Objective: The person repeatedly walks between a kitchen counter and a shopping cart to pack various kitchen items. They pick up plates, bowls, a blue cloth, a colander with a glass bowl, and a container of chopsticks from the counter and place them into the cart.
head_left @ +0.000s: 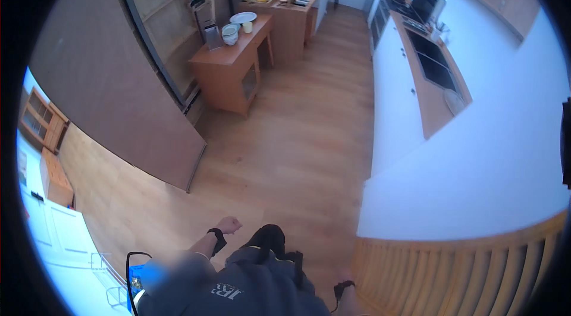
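Observation:
I am standing on a wooden floor (297, 155) in a kitchen. My left hand (229, 224) is curled into a fist with nothing in it, a black band on its wrist, held out over the floor in front of my dark trousers (270, 239). My right hand (344, 273) hangs low next to a slatted wooden panel (464, 274). Only a sliver of it shows above a black wrist band, so its fingers are hidden. Neither hand touches anything.
Ahead on the left, a small wooden table (229, 63) carries a white plate (242, 17), stacked bowls (230, 33) and a metal grater (212, 36). A longer table (291, 10) with dishes stands behind it. A white kitchen counter (428, 87) with a sink runs along the right. A blue object (138, 277) sits at lower left.

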The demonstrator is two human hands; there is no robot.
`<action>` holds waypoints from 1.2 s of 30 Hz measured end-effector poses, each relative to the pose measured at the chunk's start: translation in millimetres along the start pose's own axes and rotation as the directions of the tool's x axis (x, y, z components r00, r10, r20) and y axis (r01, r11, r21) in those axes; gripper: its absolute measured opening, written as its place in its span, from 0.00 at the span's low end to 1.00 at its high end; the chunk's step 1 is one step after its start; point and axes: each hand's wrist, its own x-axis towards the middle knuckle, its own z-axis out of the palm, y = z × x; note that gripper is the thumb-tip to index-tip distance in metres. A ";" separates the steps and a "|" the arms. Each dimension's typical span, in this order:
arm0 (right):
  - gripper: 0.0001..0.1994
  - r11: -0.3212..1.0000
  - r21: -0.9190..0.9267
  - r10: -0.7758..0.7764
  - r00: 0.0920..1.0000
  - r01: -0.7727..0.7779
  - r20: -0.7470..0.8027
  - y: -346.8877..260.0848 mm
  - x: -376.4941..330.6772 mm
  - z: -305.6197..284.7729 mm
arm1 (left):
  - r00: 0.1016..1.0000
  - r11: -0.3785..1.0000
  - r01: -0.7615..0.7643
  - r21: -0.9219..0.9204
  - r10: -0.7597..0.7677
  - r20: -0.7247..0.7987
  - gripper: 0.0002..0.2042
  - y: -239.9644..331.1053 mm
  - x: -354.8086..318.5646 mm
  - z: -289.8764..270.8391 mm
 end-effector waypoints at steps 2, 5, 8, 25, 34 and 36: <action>0.17 0.947 0.320 -0.074 0.964 -0.012 0.257 -107.5 33.8 -104.0 | 0.998 1.000 -0.027 0.005 0.028 -0.059 0.18 23.8 4.1 -9.8; 0.21 0.966 0.232 -0.154 0.974 0.113 0.168 -150.0 134.2 -129.4 | 0.998 0.997 0.011 0.076 -0.015 0.056 0.17 60.3 55.2 -32.5; 0.16 0.967 0.198 -0.186 0.973 0.158 0.135 -201.9 184.2 -143.2 | 0.986 0.983 0.144 0.113 -0.152 0.066 0.18 61.5 116.3 -40.4; 0.16 0.695 -0.178 -0.576 0.688 0.696 0.441 -321.7 349.9 -179.5 | 0.973 0.977 -0.198 0.082 0.206 -0.101 0.17 360.9 421.4 -221.8; 0.16 0.584 -0.348 -0.336 0.608 0.734 0.719 -522.2 587.2 -238.2 | 0.957 0.955 0.285 -0.088 -0.289 -0.039 0.13 344.7 493.3 -277.9; 0.20 0.723 -0.335 -0.317 0.721 0.604 0.616 -585.0 647.6 -253.4 | 0.930 0.923 0.355 -0.150 -0.365 -0.047 0.12 351.3 483.2 -292.4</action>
